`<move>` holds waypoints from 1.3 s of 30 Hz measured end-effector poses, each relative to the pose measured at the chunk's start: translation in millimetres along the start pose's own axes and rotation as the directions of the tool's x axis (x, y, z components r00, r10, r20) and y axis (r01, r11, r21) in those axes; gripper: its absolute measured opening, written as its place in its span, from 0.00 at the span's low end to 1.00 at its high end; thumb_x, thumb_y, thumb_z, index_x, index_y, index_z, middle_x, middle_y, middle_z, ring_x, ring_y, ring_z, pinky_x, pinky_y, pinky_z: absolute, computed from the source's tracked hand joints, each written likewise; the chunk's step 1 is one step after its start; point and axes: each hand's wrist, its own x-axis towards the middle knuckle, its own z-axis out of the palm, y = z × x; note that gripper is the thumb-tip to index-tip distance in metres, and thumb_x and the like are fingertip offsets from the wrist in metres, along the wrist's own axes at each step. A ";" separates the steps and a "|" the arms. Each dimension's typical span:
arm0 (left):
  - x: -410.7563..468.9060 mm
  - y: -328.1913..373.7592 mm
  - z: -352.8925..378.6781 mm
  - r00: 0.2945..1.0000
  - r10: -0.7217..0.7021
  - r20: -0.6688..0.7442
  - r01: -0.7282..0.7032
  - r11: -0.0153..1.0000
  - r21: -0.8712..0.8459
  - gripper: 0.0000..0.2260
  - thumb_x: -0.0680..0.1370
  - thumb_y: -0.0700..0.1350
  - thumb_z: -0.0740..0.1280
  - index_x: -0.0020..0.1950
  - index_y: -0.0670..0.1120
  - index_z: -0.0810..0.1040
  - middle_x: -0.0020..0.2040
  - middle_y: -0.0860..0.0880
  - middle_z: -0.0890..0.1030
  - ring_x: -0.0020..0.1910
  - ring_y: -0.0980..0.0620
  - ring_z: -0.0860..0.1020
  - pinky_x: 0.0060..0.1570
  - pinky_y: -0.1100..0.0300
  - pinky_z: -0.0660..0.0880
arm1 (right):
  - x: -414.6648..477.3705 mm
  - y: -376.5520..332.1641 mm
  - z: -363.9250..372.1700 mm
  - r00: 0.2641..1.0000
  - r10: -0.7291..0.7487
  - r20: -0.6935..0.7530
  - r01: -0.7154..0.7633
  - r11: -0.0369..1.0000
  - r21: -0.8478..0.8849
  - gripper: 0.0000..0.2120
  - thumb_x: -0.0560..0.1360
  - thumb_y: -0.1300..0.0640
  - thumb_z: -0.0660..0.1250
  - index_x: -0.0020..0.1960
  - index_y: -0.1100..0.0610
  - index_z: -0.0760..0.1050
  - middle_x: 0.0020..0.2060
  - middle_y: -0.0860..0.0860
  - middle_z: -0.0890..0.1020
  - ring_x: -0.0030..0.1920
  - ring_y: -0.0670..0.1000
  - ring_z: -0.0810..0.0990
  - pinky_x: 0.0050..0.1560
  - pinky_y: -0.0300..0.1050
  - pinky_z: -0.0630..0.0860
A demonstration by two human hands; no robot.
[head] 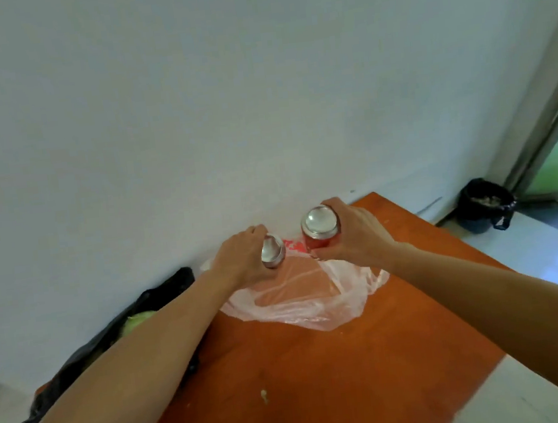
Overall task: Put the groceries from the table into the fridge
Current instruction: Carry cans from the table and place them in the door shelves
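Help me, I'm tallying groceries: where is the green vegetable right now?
In the head view, the green vegetable sits inside the black bag at the table's left edge against the wall, just beyond the left forearm.

Cans [318, 222]: shiny metal. Bag [300, 298]: thin, crinkled clear plastic. Desk [322, 379]: smooth orange-brown wood, matt. Black bag [162, 292]: glossy plastic.
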 end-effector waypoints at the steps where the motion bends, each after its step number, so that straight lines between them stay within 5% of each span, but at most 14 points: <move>1: 1.4 13.2 -4.2 0.999 0.027 -0.022 -0.027 1.000 0.001 0.28 0.67 0.59 0.73 0.60 0.46 0.70 0.54 0.48 0.78 0.48 0.45 0.78 0.47 0.53 0.74 | -9.5 3.7 -14.1 1.000 0.023 -0.020 -0.023 1.000 0.006 0.37 0.60 0.41 0.79 0.63 0.51 0.66 0.50 0.46 0.79 0.49 0.49 0.79 0.47 0.42 0.74; 10: 15.3 196.5 -20.0 0.961 0.270 -0.065 -0.270 0.963 0.009 0.28 0.66 0.55 0.75 0.60 0.45 0.71 0.55 0.47 0.79 0.49 0.45 0.78 0.46 0.53 0.75 | -154.3 89.3 -159.7 0.940 0.253 -0.229 -0.262 0.965 -0.010 0.40 0.60 0.50 0.79 0.68 0.46 0.64 0.55 0.49 0.80 0.54 0.52 0.78 0.52 0.44 0.72; 18: 13.2 435.5 23.2 0.848 0.518 -0.110 -0.529 0.840 -0.122 0.24 0.63 0.55 0.76 0.53 0.47 0.72 0.47 0.50 0.78 0.42 0.49 0.76 0.38 0.56 0.74 | -345.0 191.4 -302.9 0.781 0.458 -0.425 -0.520 0.853 -0.037 0.34 0.62 0.50 0.77 0.63 0.49 0.66 0.49 0.46 0.76 0.48 0.51 0.74 0.45 0.45 0.70; 27: 21.6 684.7 75.3 0.621 0.772 -0.135 -0.781 0.595 -0.192 0.23 0.64 0.58 0.74 0.53 0.48 0.72 0.49 0.51 0.78 0.45 0.46 0.78 0.42 0.55 0.75 | -525.1 283.7 -421.7 0.536 0.556 -0.635 -0.740 0.672 -0.035 0.31 0.64 0.46 0.77 0.61 0.48 0.66 0.46 0.44 0.75 0.44 0.50 0.75 0.43 0.42 0.69; 34: 52.6 869.8 113.7 0.409 0.903 -0.136 -0.900 0.373 -0.227 0.26 0.65 0.58 0.74 0.56 0.47 0.71 0.52 0.49 0.78 0.47 0.47 0.76 0.42 0.56 0.72 | -618.0 365.7 -500.1 0.362 0.618 -0.698 -0.877 0.480 -0.029 0.34 0.64 0.46 0.78 0.63 0.48 0.65 0.53 0.49 0.78 0.50 0.53 0.77 0.50 0.53 0.78; 39: 77.2 996.8 123.9 0.246 0.962 -0.120 -0.943 0.208 -0.261 0.27 0.66 0.61 0.74 0.58 0.50 0.69 0.54 0.50 0.77 0.49 0.50 0.75 0.46 0.57 0.75 | -663.3 407.9 -561.7 0.223 0.633 -0.741 -0.939 0.345 0.012 0.38 0.62 0.46 0.79 0.66 0.48 0.64 0.56 0.50 0.77 0.52 0.52 0.76 0.49 0.45 0.74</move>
